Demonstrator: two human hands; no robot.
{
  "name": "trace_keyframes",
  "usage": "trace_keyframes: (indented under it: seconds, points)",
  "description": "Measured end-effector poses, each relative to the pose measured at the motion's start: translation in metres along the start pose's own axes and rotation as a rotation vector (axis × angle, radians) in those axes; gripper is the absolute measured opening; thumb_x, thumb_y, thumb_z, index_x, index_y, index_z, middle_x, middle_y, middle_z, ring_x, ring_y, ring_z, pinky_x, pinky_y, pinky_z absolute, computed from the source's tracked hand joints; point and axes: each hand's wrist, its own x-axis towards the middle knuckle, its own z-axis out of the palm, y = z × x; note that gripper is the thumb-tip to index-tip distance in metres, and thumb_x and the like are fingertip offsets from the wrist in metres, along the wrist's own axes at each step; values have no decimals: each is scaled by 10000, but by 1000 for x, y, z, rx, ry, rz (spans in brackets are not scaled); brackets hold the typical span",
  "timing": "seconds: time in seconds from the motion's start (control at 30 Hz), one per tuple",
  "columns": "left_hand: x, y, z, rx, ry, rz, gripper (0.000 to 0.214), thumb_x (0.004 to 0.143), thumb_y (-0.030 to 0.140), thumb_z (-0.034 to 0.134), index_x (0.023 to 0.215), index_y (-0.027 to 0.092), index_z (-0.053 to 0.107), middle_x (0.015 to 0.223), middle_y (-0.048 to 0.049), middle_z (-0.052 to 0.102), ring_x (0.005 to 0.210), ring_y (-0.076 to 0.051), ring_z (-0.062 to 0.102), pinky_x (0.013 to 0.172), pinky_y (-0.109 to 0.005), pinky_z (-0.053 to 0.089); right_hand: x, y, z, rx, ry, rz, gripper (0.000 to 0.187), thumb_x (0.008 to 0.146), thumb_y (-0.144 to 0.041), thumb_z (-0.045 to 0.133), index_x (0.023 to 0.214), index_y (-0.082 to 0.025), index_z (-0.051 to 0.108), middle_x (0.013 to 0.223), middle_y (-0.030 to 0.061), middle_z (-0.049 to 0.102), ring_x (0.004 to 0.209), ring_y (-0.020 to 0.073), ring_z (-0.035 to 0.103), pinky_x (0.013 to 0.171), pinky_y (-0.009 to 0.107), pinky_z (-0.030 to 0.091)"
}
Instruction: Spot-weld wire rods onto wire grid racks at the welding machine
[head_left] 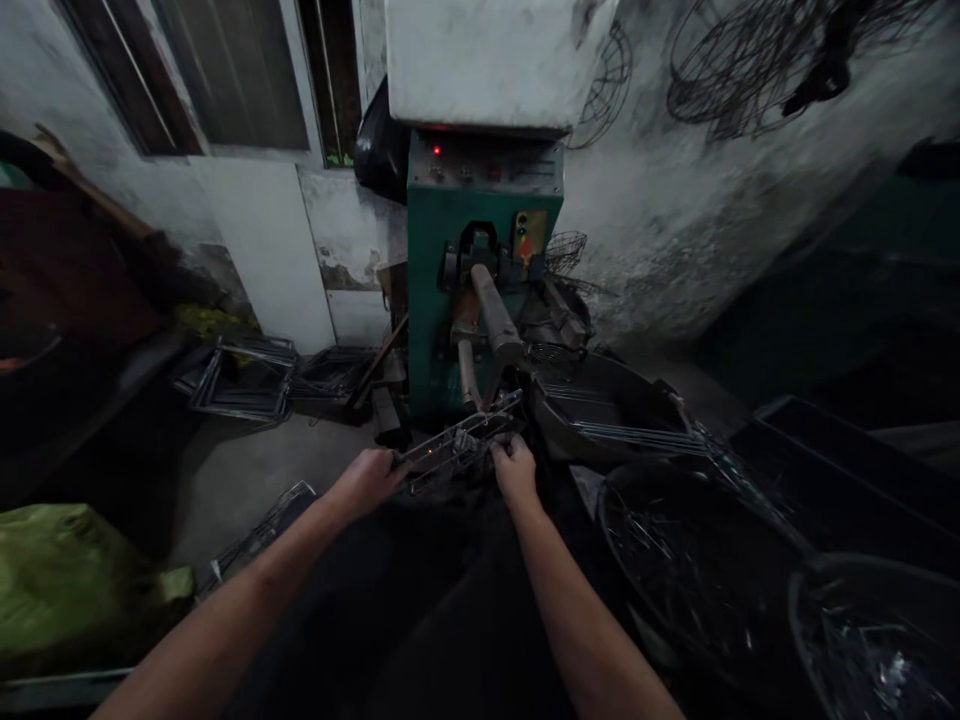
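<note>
Clamped on wire frame [457,445]: left hand [371,478] at its 9 o'clock end, right hand [514,465] at 3 o'clock, just below welder arm [495,315] at 12. Hold level and steady; keep clear of glowing joint [429,452].

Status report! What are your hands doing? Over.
Left hand, right hand: gripping flat grey wire frame. Frame at arms of green metal machine. Dark round tubs alongside right.

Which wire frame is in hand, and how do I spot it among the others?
Find the green machine at the centre wall. Just below its rods, the frame is gripped at its ends by the left hand and right hand. Unlike the frames stacked on the floor to the left, it is off the floor and shows a small red spot.
</note>
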Motion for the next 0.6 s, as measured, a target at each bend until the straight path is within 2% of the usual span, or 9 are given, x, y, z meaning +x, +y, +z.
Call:
trace_keyframes:
  seconds: [0.1,0.23,0.4,0.6]
  points:
    - [-1,1,0,-18,-2,7,372,908,383,446,635,149,540,600,-48,546,605,-150,552,562,-264,300,-1,-6,0,162,-49,51,287,632,-432,610,745,-168,602,706,28,629,691,191,561,690,323,440]
    - [-6,5,1,-13,-29,-1,374,922,382,420,650,152,534,596,-57,563,634,-168,581,571,-267,310,-8,-24,1,307,-142,50,334,728,-494,593,731,-160,604,684,11,598,677,158,530,665,278,434]
    - [-15,16,0,-6,-103,-37,326,931,361,401,780,137,585,719,-94,636,719,-191,616,599,-263,348,-9,-36,5,236,-167,-26,375,799,-518,536,659,-172,554,632,-10,539,648,140,492,633,253,411]
    - [-12,20,-5,-22,-118,-44,359,918,395,407,722,146,576,652,-73,612,633,-170,591,550,-258,335,-2,-30,-1,131,-244,15,449,808,-605,478,634,-193,516,479,-22,495,444,125,430,433,241,343]
